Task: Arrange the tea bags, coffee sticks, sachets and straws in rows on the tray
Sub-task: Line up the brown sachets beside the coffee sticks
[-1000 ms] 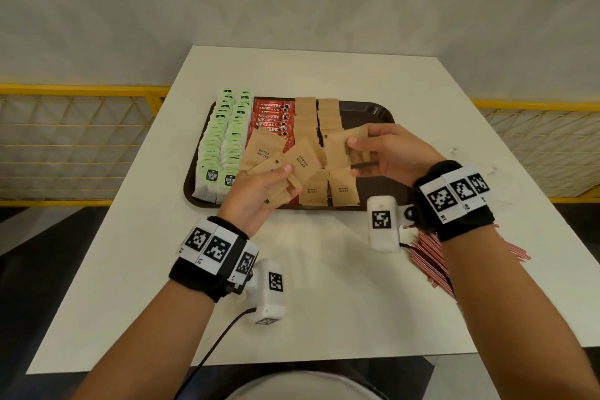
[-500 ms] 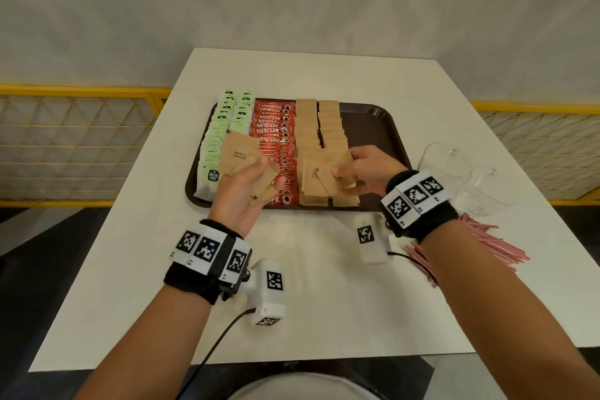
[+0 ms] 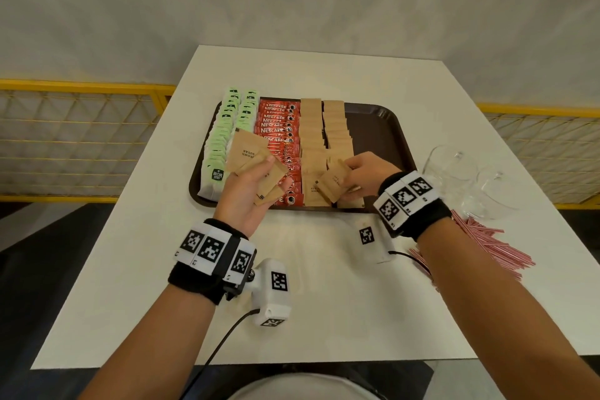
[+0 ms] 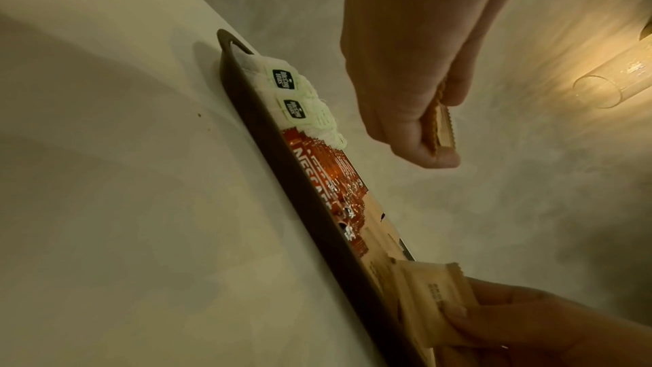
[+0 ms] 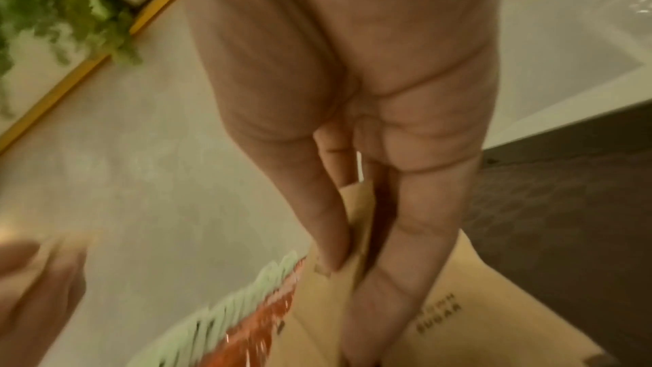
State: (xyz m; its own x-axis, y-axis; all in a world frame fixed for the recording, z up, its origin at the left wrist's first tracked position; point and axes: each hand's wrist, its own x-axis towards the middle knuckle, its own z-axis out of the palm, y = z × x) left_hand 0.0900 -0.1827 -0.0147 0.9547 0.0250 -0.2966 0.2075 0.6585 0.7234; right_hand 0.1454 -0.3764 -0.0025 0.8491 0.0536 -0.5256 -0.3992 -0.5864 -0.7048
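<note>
Head view shows the right hand (image 3: 363, 172) low over the tray's (image 3: 389, 127) near edge, fingers and thumb pinching one brown sugar sachet (image 3: 334, 183) that is tilted across the near end of the right-hand sachet row (image 3: 336, 136), its long axis skewed off the line of that row. That skew is the thing to watch: my read is the sachet wants turning square and laying down onto the near end of the row, directly under the hand, so the right hand is plainly the nearer one for it. Left hand (image 3: 250, 195) hovers palm-up over the tray's near left part, thumb and fingers curled round a fanned clutch of spare sachets (image 3: 246, 153), lifted above the red coffee sticks (image 3: 276, 130) and green tea bags (image 3: 224, 140). The sachets are flat, tan paper squares with small dark print and crimped edges, light and likely slippery against one another. Over by the table's (image 3: 324, 302) right edge the red-and-white straws (image 3: 487, 243) lie in a loose heap, well apart from the tray, beside two clear glass cups (image 3: 454, 169).
</note>
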